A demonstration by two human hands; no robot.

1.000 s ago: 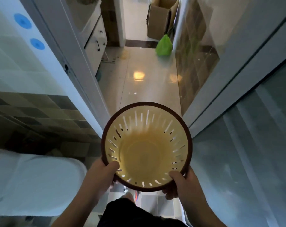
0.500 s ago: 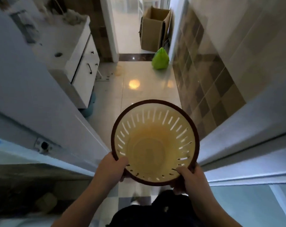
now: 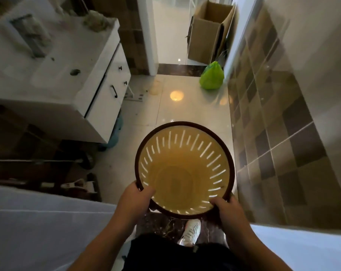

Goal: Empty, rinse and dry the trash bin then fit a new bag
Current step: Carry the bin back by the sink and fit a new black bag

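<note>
A round yellow trash bin (image 3: 183, 173) with a dark brown rim and slotted walls is held upright in front of me, above the floor. It has no bag inside and looks empty. My left hand (image 3: 133, 204) grips the near left rim, thumb inside the bin. On the near right rim my right hand (image 3: 227, 214) grips the same way. A tied green trash bag (image 3: 211, 76) sits on the floor ahead by the right wall.
A white vanity with sink (image 3: 54, 61) and drawers stands at the left. An open cardboard box (image 3: 208, 34) sits beyond the doorway. A tiled wall (image 3: 273, 124) runs along the right. White door frames flank me low on both sides. Glossy floor tiles (image 3: 185, 110) stretch ahead.
I have walked forward through the doorway with the bin; the vanity, green bag and box are closer. Both hands keep their grip on the rim.
</note>
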